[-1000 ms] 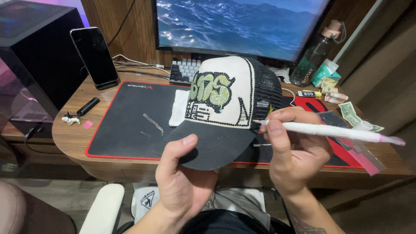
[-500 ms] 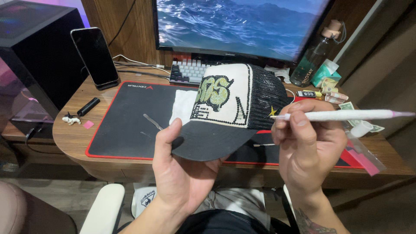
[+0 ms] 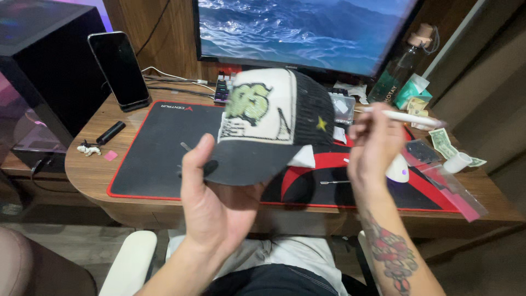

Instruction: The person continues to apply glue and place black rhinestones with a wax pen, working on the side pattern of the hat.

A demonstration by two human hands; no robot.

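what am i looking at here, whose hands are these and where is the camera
The camera sits on a person's head, looking down at their own two bare hands above a wooden desk. The left hand holds a cream and black mesh-backed cap by its dark brim. The right hand pinches a slim white pen-shaped tool. On the desk lie a black red-edged mat, a propped black phone, banknotes and a green-tinted bottle, with a monitor behind.
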